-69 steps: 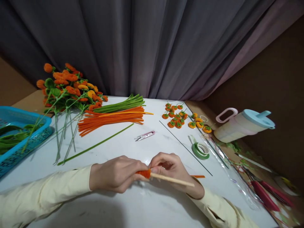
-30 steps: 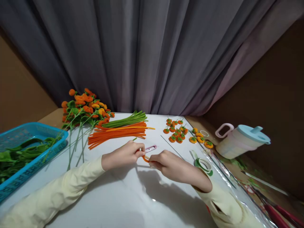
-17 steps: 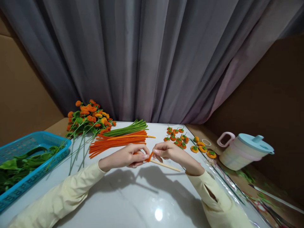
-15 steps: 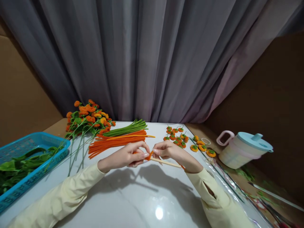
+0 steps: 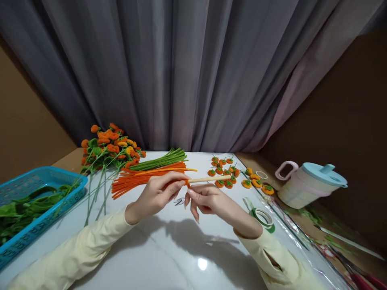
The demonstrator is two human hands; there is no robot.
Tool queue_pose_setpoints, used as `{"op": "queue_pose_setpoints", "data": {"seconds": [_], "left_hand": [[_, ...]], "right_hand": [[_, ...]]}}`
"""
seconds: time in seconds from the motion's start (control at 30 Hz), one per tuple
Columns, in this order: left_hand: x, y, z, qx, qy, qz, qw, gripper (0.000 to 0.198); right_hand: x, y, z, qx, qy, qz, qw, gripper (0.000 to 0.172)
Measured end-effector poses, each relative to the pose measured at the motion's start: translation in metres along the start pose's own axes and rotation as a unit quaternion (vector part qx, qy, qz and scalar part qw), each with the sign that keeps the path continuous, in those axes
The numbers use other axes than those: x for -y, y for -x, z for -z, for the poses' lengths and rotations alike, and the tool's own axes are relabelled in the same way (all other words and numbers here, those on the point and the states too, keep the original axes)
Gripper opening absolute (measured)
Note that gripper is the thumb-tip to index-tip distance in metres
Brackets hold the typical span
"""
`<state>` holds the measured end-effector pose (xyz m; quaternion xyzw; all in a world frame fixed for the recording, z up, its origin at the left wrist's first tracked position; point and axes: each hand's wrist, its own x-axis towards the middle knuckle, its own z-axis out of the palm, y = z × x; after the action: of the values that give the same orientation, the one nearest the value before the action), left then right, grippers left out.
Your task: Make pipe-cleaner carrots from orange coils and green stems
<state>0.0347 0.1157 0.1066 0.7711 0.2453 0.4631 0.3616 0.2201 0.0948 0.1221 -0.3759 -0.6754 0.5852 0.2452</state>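
Note:
My left hand [image 5: 159,192] is closed on one end of a thin wooden stick [image 5: 210,179], which points right over the table. A bit of orange pipe cleaner [image 5: 187,183] shows around the stick at my left fingertips. My right hand [image 5: 207,198] pinches this orange piece from below with thumb and forefinger; its other fingers hang loosely curled. Behind my left hand lie a bundle of orange pipe cleaners [image 5: 130,183] and a bundle of green ones [image 5: 163,159]. Small snips [image 5: 179,201] lie on the table beneath the hands, partly hidden.
A blue basket [image 5: 65,176] holding green leaves stands left. Orange flowers [image 5: 110,147] on green stems lie behind it. Small orange flower heads [image 5: 219,171] are at the back right. Green tape rolls [image 5: 263,217], a lidded cup [image 5: 311,187] and red-handled scissors [image 5: 359,280] are right.
The stick has swung from sloping down to the right to tilting slightly up, above my right hand. My right hand has dropped a little, and the snips and tape have come into view.

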Motion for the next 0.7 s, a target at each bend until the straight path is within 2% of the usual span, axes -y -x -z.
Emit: {"op": "queue_pose_setpoints", "data": {"seconds": [0.1, 0.2, 0.27, 0.33, 0.43, 0.53, 0.63, 0.7], "left_hand": [[-0.002, 0.001, 0.001, -0.012, -0.140, -0.093, 0.986, 0.016], [-0.003, -0.001, 0.002, 0.034, -0.202, -0.120, 0.971, 0.018], [-0.005, -0.003, 0.003, 0.098, -0.216, -0.092, 0.967, 0.020], [-0.008, -0.005, 0.004, 0.165, -0.218, -0.056, 0.960, 0.021], [-0.014, -0.008, 0.007, 0.245, -0.176, 0.014, 0.953, 0.023], [-0.017, -0.008, 0.009, 0.276, -0.067, 0.088, 0.955, 0.026], [-0.017, -0.005, 0.009, 0.251, 0.031, 0.122, 0.960, 0.027], [-0.015, -0.002, 0.008, 0.234, 0.068, 0.120, 0.962, 0.024]], "right_hand": [[0.007, 0.007, -0.010, -0.040, 0.125, 0.022, 0.991, 0.040], [0.014, 0.017, -0.012, -0.068, 0.292, 0.022, 0.954, 0.030], [0.016, 0.021, -0.010, -0.070, 0.379, 0.016, 0.923, 0.020], [0.017, 0.023, -0.007, -0.056, 0.433, 0.015, 0.900, 0.019], [0.015, 0.022, 0.000, -0.047, 0.464, 0.026, 0.884, 0.019], [0.014, 0.018, 0.010, -0.037, 0.412, 0.047, 0.909, 0.024], [0.013, 0.014, 0.020, 0.023, 0.268, 0.052, 0.962, 0.032], [0.010, 0.010, 0.022, 0.056, 0.160, 0.039, 0.985, 0.034]]}}
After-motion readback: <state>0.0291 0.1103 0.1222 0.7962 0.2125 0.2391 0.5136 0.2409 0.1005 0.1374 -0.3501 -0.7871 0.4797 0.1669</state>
